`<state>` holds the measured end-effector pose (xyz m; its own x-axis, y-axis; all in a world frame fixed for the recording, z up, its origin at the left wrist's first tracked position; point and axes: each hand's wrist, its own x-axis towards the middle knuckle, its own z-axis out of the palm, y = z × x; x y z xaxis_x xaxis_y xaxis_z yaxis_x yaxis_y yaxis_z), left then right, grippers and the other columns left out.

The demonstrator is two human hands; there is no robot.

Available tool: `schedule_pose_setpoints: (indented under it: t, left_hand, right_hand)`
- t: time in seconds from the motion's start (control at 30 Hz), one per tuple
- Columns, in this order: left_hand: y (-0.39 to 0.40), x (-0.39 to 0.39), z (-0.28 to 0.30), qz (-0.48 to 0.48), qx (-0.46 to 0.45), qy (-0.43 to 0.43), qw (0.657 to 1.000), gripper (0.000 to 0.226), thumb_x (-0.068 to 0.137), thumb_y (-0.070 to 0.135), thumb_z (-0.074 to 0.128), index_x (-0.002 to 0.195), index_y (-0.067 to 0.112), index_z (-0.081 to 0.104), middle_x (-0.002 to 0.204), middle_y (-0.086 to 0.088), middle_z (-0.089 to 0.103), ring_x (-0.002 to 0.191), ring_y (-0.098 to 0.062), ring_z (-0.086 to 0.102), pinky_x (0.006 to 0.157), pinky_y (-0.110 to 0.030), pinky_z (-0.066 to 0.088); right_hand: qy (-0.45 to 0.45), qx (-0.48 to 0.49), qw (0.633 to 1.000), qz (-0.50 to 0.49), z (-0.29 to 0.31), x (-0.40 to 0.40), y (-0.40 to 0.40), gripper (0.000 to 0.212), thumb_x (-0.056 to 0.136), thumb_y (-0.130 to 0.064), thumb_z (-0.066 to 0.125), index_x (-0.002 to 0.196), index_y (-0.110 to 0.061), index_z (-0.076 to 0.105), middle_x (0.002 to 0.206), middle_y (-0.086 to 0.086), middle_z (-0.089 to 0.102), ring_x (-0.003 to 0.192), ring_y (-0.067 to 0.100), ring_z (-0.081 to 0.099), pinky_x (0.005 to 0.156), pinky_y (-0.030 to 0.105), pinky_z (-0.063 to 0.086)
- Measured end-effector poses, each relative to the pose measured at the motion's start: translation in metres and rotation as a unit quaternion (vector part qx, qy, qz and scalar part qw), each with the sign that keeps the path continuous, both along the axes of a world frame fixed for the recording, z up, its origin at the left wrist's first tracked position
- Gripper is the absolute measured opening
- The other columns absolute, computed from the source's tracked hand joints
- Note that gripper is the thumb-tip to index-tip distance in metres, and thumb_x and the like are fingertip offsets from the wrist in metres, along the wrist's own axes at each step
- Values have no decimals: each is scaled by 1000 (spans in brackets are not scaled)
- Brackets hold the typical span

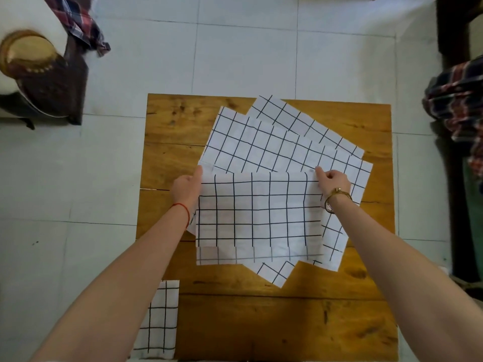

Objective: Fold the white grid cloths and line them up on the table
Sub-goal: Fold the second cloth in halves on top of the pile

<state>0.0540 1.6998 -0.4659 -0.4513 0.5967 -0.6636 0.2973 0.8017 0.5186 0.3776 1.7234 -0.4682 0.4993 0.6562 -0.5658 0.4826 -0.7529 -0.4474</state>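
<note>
Here the pale tiled floor (248, 56) surrounds a square wooden desk (261, 322), with wide open tile on the far and left sides. A dark piece of furniture (52, 82) stands at the far left and plaid fabric (454, 100) hangs at the right edge, both well apart from the desk. The desk's near half is mostly bare wood, as are its far left corner and a strip along its right edge.

A pile of unfolded white grid cloths (261, 142) lies fanned at angles across the desk's far and middle part, its corners staying inside the desk's edges. On top of it, the top cloth (258, 215) is doubled over, its folded-over edge stopping short so a strip of the lower layer shows toward the person. A folded cloth (159, 320) sits at the near left corner, hanging partly past the desk's left edge.

The left hand (187, 186) pinches the top cloth's far left corner; the right hand (332, 180) pinches its far right corner, fingers closed on the fabric.
</note>
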Motion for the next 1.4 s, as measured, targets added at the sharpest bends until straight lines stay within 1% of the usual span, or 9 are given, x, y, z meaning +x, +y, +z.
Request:
schedule_pose_setpoints:
  t: [0.17, 0.3, 0.4, 0.6, 0.77, 0.87, 1.0, 1.17, 1.4]
  left_hand:
    - [2, 1, -6, 31, 35, -29, 998, 35, 91, 34, 59, 62, 19, 47, 59, 2, 41, 56, -12, 37, 52, -22, 32]
    - [-8, 3, -9, 15, 89, -12, 996, 18, 90, 28, 64, 97, 12, 67, 80, 1, 63, 68, -5, 53, 59, -16, 41]
    - [-22, 5, -13, -5, 104, -15, 995, 12, 89, 24, 65, 94, 14, 65, 85, 0, 63, 75, -10, 57, 62, -16, 43]
    - [-38, 3, -22, -31, 109, 40, 993, 35, 85, 21, 71, 115, 10, 58, 97, -2, 62, 88, -17, 60, 75, -23, 52]
    - [-47, 10, -13, -239, 187, 225, 926, 43, 88, 19, 63, 129, 18, 50, 123, -1, 53, 115, -18, 46, 95, -30, 43]
    - [-56, 18, -18, -359, 191, 253, 878, 50, 90, 17, 58, 138, 15, 44, 134, -2, 48, 127, -20, 40, 109, -35, 37]
    - [-67, 21, -29, -429, 113, 296, 846, 63, 93, 24, 56, 149, 15, 27, 153, -5, 31, 141, -26, 25, 115, -45, 28]
    - [-70, 16, -35, -455, 54, 298, 837, 69, 99, 31, 45, 154, 17, 6, 162, -3, 5, 149, -27, 3, 119, -53, 13]
    - [-68, 12, -37, -462, 44, 296, 835, 75, 97, 31, 49, 154, 17, 2, 162, -2, 0, 149, -28, -4, 118, -56, 10]
  right_hand:
    - [36, 38, 997, -50, -6, 1, 1, 18, 86, -28, 59, 78, -11, 58, 78, 6, 59, 73, 19, 52, 66, 25, 42]
    - [35, 83, 993, -75, -4, 3, -6, 9, 86, -21, 59, 86, -12, 59, 81, 3, 56, 70, 14, 48, 55, 16, 36]
    - [19, 83, 993, -79, -5, 4, -17, 8, 87, -21, 58, 89, -13, 59, 82, 2, 56, 65, 10, 47, 56, 15, 36]
    - [-10, 122, 991, -61, -10, 3, -33, 21, 81, -22, 63, 98, -16, 53, 89, 3, 58, 79, 17, 54, 75, 30, 51]
    - [-161, 218, 939, 209, -4, -30, -32, 32, 85, -18, 56, 116, -9, 54, 113, 10, 54, 104, 25, 48, 90, 34, 39]
    - [-133, 258, 874, 391, -2, -72, -30, 34, 84, -11, 53, 118, -8, 56, 120, 9, 57, 113, 29, 48, 93, 39, 40]
    - [-131, 188, 792, 566, -10, -125, -38, 48, 90, -20, 48, 136, -10, 44, 141, 6, 45, 135, 32, 35, 111, 47, 29]
    - [-169, 97, 733, 652, -21, -175, -48, 59, 98, -29, 34, 151, -13, 15, 158, 1, 15, 146, 28, 4, 118, 50, 7]
    - [-204, 76, 715, 665, -27, -178, -51, 58, 100, -32, 30, 151, -11, 12, 159, 1, 11, 146, 29, 1, 116, 55, 5]
